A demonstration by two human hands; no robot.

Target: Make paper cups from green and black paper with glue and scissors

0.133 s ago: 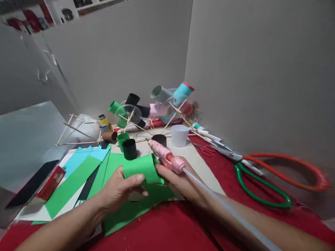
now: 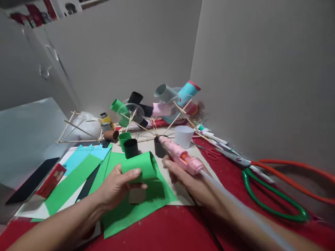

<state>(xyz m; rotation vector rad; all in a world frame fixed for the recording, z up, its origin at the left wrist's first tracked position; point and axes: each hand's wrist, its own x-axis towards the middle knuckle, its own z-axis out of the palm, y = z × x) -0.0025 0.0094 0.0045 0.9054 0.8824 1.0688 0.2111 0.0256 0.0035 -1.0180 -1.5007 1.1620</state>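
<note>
My left hand (image 2: 116, 186) is closed around a roll wrapped in green paper (image 2: 140, 167), thumb on top of it, holding it above a loose green sheet (image 2: 136, 209). My right hand (image 2: 187, 177) grips a pink glue gun (image 2: 180, 157) with a long clear glue stick (image 2: 235, 207) running back along my forearm. The gun's nozzle points away from me, toward a black paper tube (image 2: 158, 147). The gun is just to the right of the green roll and apart from it.
Green and blue paper sheets (image 2: 78, 170) lie at the left beside a black phone (image 2: 31, 181). Small tubes (image 2: 130, 148), a white cup (image 2: 184, 136) and a skewer-and-tube structure (image 2: 154, 108) stand behind. Big scissors (image 2: 272, 181) lie at the right on the red cloth (image 2: 170, 230).
My right hand has pulled the glue gun to the right, away from the green roll. The left hand keeps its hold on the roll.
</note>
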